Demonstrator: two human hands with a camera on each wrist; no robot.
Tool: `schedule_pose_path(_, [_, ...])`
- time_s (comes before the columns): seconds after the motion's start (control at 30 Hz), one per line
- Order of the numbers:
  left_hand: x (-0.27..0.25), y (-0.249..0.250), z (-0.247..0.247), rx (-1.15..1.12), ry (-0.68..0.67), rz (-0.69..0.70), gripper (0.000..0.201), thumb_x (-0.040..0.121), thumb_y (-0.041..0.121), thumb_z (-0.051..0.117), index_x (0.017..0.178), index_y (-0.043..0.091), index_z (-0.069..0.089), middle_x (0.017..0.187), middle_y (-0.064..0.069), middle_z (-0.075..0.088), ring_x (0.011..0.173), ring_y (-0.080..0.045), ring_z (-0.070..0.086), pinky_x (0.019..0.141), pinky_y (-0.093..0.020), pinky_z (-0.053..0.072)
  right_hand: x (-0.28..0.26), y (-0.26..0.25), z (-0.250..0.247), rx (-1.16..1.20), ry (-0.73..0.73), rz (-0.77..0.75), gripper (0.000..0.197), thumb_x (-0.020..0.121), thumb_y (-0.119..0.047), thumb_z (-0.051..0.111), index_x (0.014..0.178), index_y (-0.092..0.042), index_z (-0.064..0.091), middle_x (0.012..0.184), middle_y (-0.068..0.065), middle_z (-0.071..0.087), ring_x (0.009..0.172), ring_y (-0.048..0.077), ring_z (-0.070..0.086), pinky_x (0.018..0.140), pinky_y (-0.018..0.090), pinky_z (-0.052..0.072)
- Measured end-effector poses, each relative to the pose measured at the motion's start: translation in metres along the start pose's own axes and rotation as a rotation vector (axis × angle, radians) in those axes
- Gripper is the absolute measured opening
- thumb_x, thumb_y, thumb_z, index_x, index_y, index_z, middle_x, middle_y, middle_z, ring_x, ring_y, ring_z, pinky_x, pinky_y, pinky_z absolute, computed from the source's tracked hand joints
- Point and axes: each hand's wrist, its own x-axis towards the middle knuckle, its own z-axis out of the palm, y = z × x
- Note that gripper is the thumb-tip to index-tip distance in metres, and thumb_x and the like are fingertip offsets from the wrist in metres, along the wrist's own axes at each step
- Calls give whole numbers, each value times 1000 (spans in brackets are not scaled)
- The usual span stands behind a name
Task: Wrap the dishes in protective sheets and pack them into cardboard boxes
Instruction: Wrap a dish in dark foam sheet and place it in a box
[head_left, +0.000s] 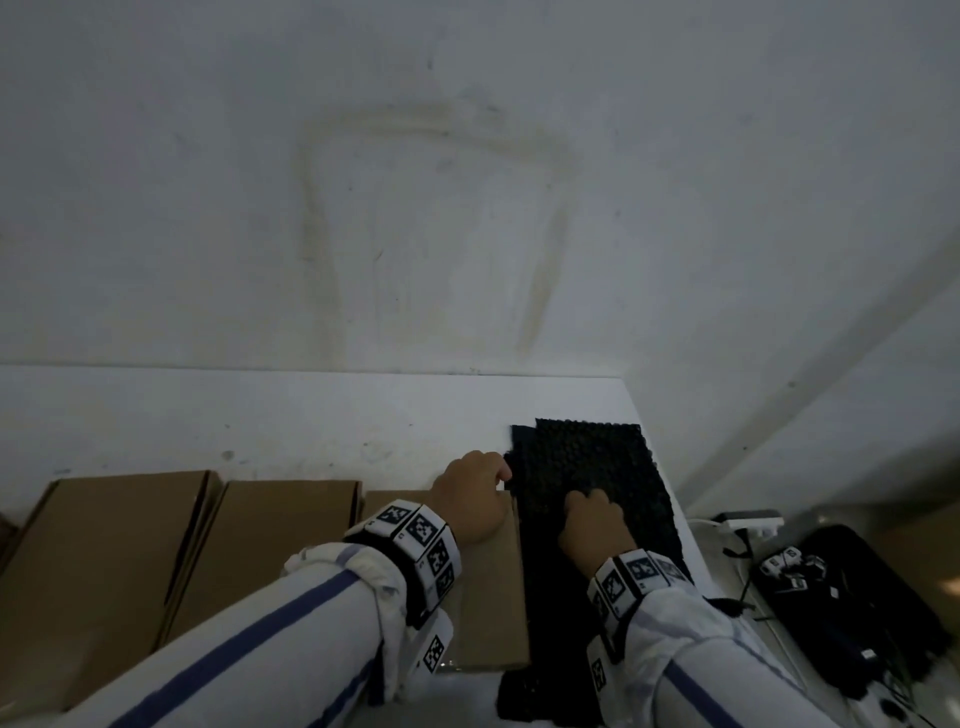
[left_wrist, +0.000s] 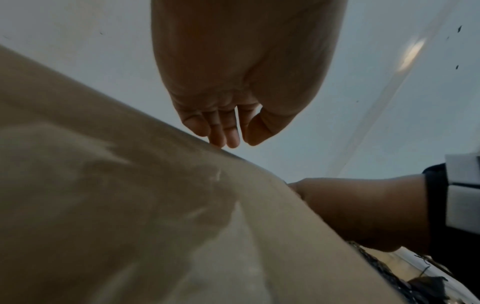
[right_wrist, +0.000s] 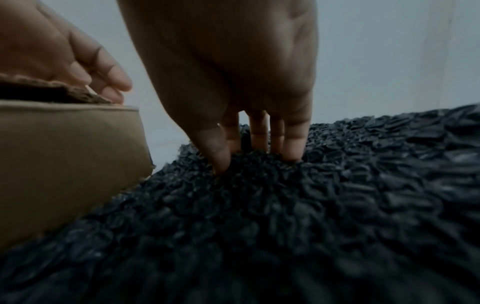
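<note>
A stack of black bubble sheets (head_left: 587, 457) (right_wrist: 324, 216) lies at the right end of the white table (head_left: 260, 415). My right hand (head_left: 589, 499) (right_wrist: 249, 162) is on top of it, thumb and fingers dug in and pinching up a ridge of the top sheet. Left of the stack sits a shut cardboard box (head_left: 493, 597) (right_wrist: 64, 154) (left_wrist: 130, 205). My left hand (head_left: 501, 475) (left_wrist: 233, 142) (right_wrist: 109, 88) hovers over its far right corner, fingertips touching the edge and holding nothing. No dish is in view.
Two more cardboard boxes (head_left: 270, 545) (head_left: 104, 561) line the table's front to the left. The table ends just right of the sheets; beyond it lie a white power strip (head_left: 748, 519) and a black case with cables (head_left: 857, 597). A stained wall (head_left: 441, 208) closes the back.
</note>
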Motion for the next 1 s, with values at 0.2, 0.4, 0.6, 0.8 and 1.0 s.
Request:
schedule_pose_path(0.2, [5,5,2,-8,-30,-26,31,89,9,49,119,14,55,123,-8,52,114,-24,50,97,-34,43,12,8,-12,46,27,-94,32,91,-9,44,60,-12,45,72,3,49,96,26,61,72,25,41])
schedule_pose_path(0.4, [-4,8,-9,-105,-34,-43,33,90,11,53,123,10,51,117,-6,53,114,-23,52,93,-28,40,4,-3,-51,224,78,-168,24,88,-17,55,94,1,71,102,15,70,99,27,63,82,28,47])
schedule_pose_path(0.6, [-22,14,-31,-333,-117,-12,42,87,29,65,123,13,50,117,-3,57,109,-19,55,87,-26,42,-21,-39,-75,573,87,-301,27,82,-11,62,57,-17,53,73,4,59,76,18,55,72,30,44])
schedule_pose_path(0.8, [-50,-9,-67,-675,213,-144,28,85,0,57,110,11,52,102,-11,63,87,-26,63,70,-35,53,-51,-90,-84,706,-69,-542,22,87,-12,59,104,-24,54,92,-2,56,67,12,54,52,18,42])
schedule_pose_path(1.0, [-107,-65,-133,-1035,489,-208,31,82,0,55,111,11,57,96,-17,64,90,-32,66,85,-47,55,-90,-180,-70,398,-189,-836,75,83,-1,60,144,-34,31,125,-1,55,98,15,57,78,20,48])
